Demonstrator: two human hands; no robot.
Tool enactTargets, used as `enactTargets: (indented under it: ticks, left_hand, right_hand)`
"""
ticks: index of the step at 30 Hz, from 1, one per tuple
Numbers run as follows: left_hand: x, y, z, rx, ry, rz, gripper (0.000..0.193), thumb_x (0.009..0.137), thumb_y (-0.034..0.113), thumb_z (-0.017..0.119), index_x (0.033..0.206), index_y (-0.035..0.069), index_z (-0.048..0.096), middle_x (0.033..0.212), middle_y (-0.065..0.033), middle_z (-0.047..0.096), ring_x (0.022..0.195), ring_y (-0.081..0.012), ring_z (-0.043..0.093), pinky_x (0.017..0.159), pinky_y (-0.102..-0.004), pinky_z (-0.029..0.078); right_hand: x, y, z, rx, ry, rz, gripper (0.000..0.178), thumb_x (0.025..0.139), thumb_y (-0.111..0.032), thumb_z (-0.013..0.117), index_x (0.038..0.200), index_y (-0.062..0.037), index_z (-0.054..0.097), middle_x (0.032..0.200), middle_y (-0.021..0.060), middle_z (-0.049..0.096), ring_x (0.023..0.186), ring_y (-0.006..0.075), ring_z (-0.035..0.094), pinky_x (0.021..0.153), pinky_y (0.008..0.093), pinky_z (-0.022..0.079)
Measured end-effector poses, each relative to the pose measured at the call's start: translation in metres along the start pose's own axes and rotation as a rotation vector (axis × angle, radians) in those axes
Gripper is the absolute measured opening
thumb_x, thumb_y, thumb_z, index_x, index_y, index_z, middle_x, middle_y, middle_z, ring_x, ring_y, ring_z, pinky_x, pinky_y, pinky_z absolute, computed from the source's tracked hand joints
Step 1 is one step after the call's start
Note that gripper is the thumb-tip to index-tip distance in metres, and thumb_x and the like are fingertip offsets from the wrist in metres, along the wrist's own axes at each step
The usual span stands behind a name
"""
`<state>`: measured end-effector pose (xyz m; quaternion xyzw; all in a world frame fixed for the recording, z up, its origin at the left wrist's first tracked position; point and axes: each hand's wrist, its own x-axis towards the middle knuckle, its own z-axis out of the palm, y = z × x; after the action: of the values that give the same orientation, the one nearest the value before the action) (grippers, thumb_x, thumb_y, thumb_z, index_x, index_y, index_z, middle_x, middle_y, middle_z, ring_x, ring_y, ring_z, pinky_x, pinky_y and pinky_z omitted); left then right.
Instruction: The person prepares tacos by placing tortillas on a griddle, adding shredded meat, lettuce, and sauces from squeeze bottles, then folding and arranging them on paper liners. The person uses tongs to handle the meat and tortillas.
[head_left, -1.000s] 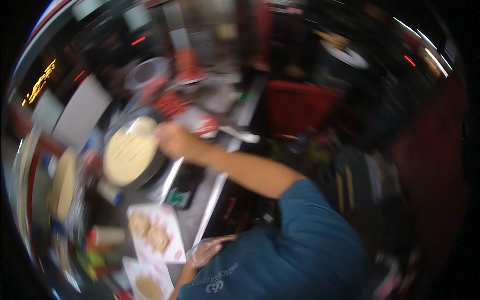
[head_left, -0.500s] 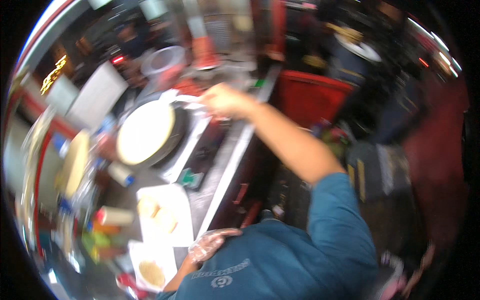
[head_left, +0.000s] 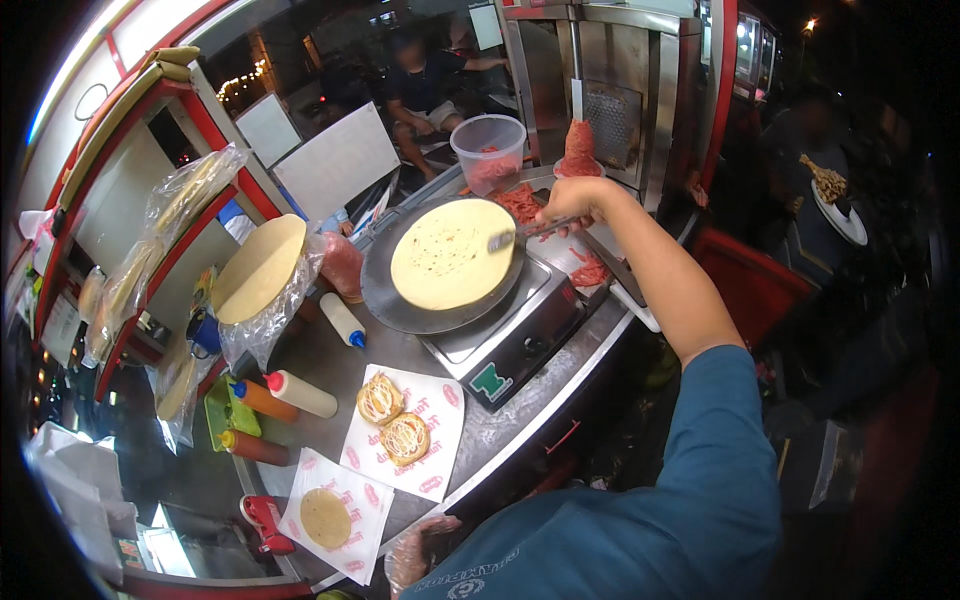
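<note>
My right hand reaches out over the counter and grips metal tongs whose tip rests at the right edge of a round pale flatbread. The flatbread lies on a dark round griddle pan atop a steel hot plate. Red shredded meat is piled just beyond the pan. My left hand, in a clear plastic glove, stays low against my blue shirt near the counter's front edge and holds nothing that I can see.
Two topped buns sit on printed paper; another paper carries a small flatbread. Sauce squeeze bottles stand at the left. Bagged flatbreads, a clear tub, a vertical meat spit and a seated person lie beyond.
The view has swung and steadied. My right hand moved from the pan's near side to its far right edge, now with tongs at the flatbread's rim.
</note>
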<state>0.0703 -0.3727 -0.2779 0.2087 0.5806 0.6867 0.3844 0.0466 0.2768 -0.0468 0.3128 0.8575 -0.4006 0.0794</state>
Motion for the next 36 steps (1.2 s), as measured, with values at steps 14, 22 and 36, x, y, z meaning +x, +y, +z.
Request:
enactTargets:
  ticks: [14, 22, 36]
  left_hand:
    - [0.319, 0.221, 0.04, 0.659, -0.289, 0.5, 0.028, 0.107, 0.016, 0.06, 0.128, 0.0, 0.07, 0.12, -0.0098, 0.075, 0.115, -0.0193, 0.069, 0.103, -0.0337, 0.052]
    - [0.474, 0.211, 0.058, 1.72, -0.204, 0.561, 0.032, 0.099, 0.034, 0.063, 0.109, 0.008, 0.079, 0.104, -0.0222, 0.077, 0.097, -0.0396, 0.075, 0.089, -0.0467, 0.058]
    - [0.184, 0.188, 0.156, 0.639, -1.388, 0.606, 0.047, 0.091, 0.023, 0.084, 0.13, 0.002, 0.07, 0.129, -0.0177, 0.072, 0.125, -0.0379, 0.068, 0.103, -0.0477, 0.056]
  right_hand:
    - [-0.018, 0.011, 0.143, -0.396, 0.829, -0.536, 0.034, 0.095, -0.037, 0.073, 0.093, -0.0039, 0.078, 0.092, 0.0207, 0.075, 0.083, 0.0417, 0.075, 0.077, 0.054, 0.059]
    - [-0.078, 0.092, 0.218, 0.332, 0.925, -0.559, 0.041, 0.098, -0.034, 0.076, 0.123, -0.0022, 0.07, 0.112, 0.022, 0.075, 0.105, 0.0399, 0.072, 0.09, 0.0457, 0.056]
    - [-0.045, 0.137, 0.141, -0.493, 1.13, -0.228, 0.037, 0.09, -0.036, 0.079, 0.11, -0.0059, 0.074, 0.103, 0.0104, 0.071, 0.107, 0.0309, 0.063, 0.092, 0.0459, 0.047]
